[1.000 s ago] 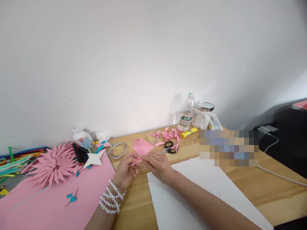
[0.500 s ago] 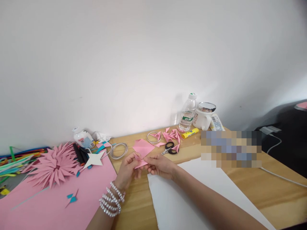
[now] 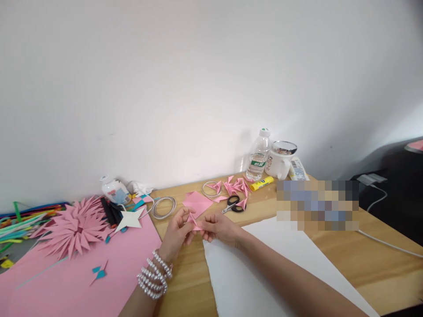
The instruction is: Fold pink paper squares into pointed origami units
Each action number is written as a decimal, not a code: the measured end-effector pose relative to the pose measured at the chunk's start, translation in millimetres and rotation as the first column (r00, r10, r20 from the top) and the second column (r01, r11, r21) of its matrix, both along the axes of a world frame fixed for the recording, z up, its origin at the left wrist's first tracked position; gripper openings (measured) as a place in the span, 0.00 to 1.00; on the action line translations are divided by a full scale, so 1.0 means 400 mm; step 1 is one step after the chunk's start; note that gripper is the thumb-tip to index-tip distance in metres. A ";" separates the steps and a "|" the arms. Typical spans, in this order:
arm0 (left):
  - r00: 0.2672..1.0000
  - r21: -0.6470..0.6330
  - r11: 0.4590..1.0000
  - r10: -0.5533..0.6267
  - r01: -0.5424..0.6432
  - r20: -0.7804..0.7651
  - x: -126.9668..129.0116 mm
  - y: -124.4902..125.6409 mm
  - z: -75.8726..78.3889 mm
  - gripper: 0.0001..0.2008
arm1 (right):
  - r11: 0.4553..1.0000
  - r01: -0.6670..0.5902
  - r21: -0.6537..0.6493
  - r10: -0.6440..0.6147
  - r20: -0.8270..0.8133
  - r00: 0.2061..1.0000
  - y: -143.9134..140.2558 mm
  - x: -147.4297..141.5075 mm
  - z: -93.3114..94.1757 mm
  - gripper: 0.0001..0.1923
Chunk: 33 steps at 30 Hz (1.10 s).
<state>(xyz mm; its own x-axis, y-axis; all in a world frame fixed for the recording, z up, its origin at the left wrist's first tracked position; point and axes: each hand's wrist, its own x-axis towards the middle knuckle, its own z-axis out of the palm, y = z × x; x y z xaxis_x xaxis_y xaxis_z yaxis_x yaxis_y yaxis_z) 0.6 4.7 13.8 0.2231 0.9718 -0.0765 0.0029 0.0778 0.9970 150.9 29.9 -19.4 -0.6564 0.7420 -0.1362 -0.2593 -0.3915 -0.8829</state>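
Observation:
Between my two hands is a small folded piece of pink paper point(image 3: 192, 221), pointed at the top and partly covered by fingers. My left hand point(image 3: 180, 230), with pearl bracelets point(image 3: 153, 278) at the wrist, pinches its left side. Thumb and fingers of my right hand point(image 3: 216, 228) are closed on its right side. Just beyond my hands lie pink paper squares point(image 3: 197, 201). Black-handled scissors point(image 3: 234, 204) rest to the right, beside several folded pink paper pieces point(image 3: 237, 186).
A yellow glue stick point(image 3: 262, 183), a water bottle point(image 3: 259, 156) and a white mug point(image 3: 278, 165) stand or lie at the back right. White paper point(image 3: 264, 273) spreads under my right arm. On the left are a pink paper flower point(image 3: 79, 229), pink sheet point(image 3: 132, 273) and coiled cord point(image 3: 163, 208).
The pink paper in my hands has gone from a wider, flatter shape to a narrower one with its point up. My fingers have shifted slightly around it.

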 end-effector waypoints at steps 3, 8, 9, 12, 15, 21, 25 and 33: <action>0.999 0.070 0.997 -0.009 0.013 -0.047 0.002 -0.002 0.004 0.12 | 1.000 -0.002 -0.030 0.001 -0.026 1.000 -0.001 0.002 0.004 0.17; 0.996 0.083 0.995 -0.043 0.049 -0.078 0.008 -0.007 0.010 0.16 | 0.984 0.049 -0.170 -0.070 -0.121 0.990 0.001 -0.002 0.003 0.17; 0.996 0.087 0.995 -0.044 0.051 -0.075 0.010 -0.007 0.011 0.17 | 0.983 0.048 -0.179 -0.071 -0.124 0.990 0.001 -0.003 0.003 0.18; 0.995 0.091 0.995 -0.031 0.039 -0.092 0.014 -0.009 0.014 0.19 | 0.985 0.028 -0.172 -0.051 -0.132 0.990 0.000 -0.003 0.004 0.17; 0.996 0.075 0.997 -0.021 0.028 -0.088 0.015 -0.010 0.014 0.21 | 0.988 0.012 -0.157 -0.034 -0.135 0.990 -0.004 -0.001 0.009 0.17; 0.995 0.101 0.994 -0.024 0.034 -0.099 0.018 -0.016 0.009 0.24 | 0.997 -0.003 -0.079 -0.008 -0.138 0.990 -0.005 0.003 0.015 0.17; 0.996 0.121 0.992 -0.010 0.022 -0.094 0.026 -0.018 0.004 0.23 | 1.000 0.026 0.000 -0.026 -0.055 0.998 -0.002 0.007 0.019 0.19; 0.997 0.121 0.992 -0.041 0.048 -0.062 0.033 -0.018 0.002 0.24 | 0.974 0.056 0.220 -0.072 0.065 0.995 0.002 0.007 0.030 0.21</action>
